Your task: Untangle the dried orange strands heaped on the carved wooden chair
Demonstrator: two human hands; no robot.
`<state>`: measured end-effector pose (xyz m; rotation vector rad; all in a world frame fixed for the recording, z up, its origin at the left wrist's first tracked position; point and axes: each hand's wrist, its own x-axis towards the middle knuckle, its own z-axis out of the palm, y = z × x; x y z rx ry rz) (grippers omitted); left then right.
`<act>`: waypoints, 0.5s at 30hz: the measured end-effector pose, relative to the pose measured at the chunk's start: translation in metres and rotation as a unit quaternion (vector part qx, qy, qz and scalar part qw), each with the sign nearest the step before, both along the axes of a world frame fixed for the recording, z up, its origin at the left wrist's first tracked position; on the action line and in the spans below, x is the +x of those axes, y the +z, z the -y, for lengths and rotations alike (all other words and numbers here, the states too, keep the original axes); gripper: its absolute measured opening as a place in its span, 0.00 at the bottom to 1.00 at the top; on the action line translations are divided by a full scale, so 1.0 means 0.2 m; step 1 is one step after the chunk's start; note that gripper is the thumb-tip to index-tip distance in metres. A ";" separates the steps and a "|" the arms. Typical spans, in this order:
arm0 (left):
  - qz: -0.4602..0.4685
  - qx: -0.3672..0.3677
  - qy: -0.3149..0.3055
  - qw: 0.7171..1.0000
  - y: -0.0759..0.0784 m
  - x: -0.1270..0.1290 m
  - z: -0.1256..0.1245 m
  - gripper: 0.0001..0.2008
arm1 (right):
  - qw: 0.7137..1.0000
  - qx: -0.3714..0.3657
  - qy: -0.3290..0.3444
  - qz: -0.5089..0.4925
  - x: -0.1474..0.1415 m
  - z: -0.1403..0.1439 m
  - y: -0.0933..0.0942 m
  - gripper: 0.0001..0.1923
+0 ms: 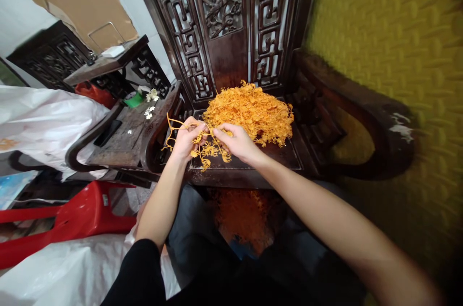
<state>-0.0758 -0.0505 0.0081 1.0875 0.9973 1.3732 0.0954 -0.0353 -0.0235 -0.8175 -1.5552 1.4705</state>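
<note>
My left hand [189,139] is closed round an orange branched plastic piece [209,149], whose thin stems stick out to the left and whose small tufts hang below. Fingers pinched, my right hand [235,141] grips the same piece close beside the left. Exactly where the fingertips meet is hard to make out. Behind and to the right of both hands, a heap of similar orange pieces [249,112] lies on the seat of a dark carved wooden chair [249,171].
Left of the chair, a wooden side table [112,144] bears a green tape roll [133,99], white flower-shaped bits [152,95] and a dark phone-like object [107,133]. A red plastic stool [87,212] and white sacks [65,267] are at lower left. A yellow textured surface [390,31] borders the right.
</note>
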 end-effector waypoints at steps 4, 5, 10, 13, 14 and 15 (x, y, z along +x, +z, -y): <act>-0.012 0.003 -0.008 1.000 0.00 0.00 0.01 0.19 | 0.998 -0.031 0.027 -0.041 -0.02 0.00 -0.03 0.24; -0.014 -0.002 -0.006 1.000 0.01 0.00 0.01 0.18 | 0.999 -0.028 0.019 -0.042 -0.02 0.00 -0.03 0.23; -0.071 -0.036 -0.036 0.996 0.02 0.02 0.04 0.21 | 0.996 0.010 -0.083 -0.007 -0.03 -0.01 -0.03 0.23; -0.134 -0.018 -0.033 0.990 0.01 0.04 0.05 0.20 | 0.993 0.020 -0.115 0.015 -0.03 -0.03 -0.04 0.23; -0.147 -0.009 -0.022 0.989 0.00 0.05 0.05 0.19 | 0.992 0.022 -0.120 0.020 -0.03 -0.03 -0.04 0.22; -0.156 -0.001 -0.013 0.988 0.00 0.05 0.05 0.18 | 0.992 0.024 -0.125 0.022 -0.03 -0.03 -0.04 0.22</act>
